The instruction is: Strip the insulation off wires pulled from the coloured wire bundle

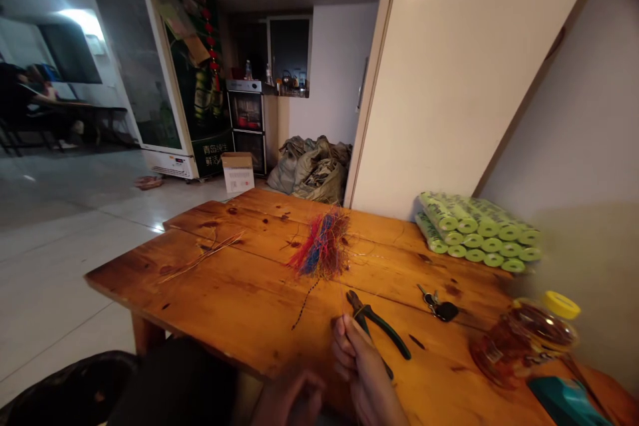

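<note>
While the right hand (362, 363) pinches something thin between its fingertips, perhaps a wire too fine to make out, its grip is clenched just beside the green-handled pliers (377, 327) lying on the wooden counter (224, 293), likely kept within easy reach. Low at the counter's near edge, the left hand (289, 399) is curled, though whether it grasps anything I cannot tell. Further back lies a bundle of red and blue wires (322, 246), with keys (439, 306) to the right.

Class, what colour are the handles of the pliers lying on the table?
Dark green, seen in the head view: the pliers lie on the wooden table.
</note>
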Demonstrator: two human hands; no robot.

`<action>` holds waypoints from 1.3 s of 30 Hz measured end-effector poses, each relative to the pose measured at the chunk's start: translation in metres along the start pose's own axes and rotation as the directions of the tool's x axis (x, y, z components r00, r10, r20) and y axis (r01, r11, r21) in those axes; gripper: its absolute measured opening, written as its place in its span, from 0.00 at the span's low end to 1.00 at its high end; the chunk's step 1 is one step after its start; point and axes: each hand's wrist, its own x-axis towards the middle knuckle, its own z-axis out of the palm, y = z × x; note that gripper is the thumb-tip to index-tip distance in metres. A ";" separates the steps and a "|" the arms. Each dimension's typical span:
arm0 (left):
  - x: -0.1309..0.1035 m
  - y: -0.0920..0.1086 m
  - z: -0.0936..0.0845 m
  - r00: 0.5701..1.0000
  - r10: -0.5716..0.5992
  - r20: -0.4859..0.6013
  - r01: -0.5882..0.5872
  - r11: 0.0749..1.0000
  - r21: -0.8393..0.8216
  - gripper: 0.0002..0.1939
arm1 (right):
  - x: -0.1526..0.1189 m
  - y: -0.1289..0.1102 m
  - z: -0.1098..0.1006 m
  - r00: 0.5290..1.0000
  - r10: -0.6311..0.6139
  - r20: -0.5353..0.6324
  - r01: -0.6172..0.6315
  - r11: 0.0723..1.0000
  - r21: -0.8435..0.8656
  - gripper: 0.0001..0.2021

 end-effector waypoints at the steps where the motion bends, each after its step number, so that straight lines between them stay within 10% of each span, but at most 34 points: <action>1: 0.008 0.009 -0.007 0.996 -0.066 -0.052 0.062 0.995 -0.080 0.15 | 0.000 0.001 0.005 1.000 0.010 -0.003 -0.010 0.999 -0.040 0.19; 6: 0.038 0.043 -0.033 0.971 -0.200 -0.129 0.104 0.846 -0.523 0.14 | 0.001 0.004 0.025 0.993 0.086 0.077 -0.066 0.970 -0.232 0.24; 13: 0.022 0.045 -0.039 0.932 -0.293 -0.214 0.060 0.706 -0.706 0.11 | -0.007 0.017 0.046 0.980 0.147 0.133 -0.105 0.955 -0.278 0.24; 34: 0.017 0.030 -0.018 0.755 -0.500 -0.424 -0.031 0.619 -0.785 0.13 | -0.003 0.037 0.031 0.960 -0.101 -0.262 0.044 0.975 -0.217 0.25; 39: 0.008 0.027 -0.020 0.804 -0.476 -0.356 0.062 0.662 -0.747 0.12 | -0.001 0.010 0.016 0.920 -0.238 -0.310 0.215 0.971 -0.108 0.19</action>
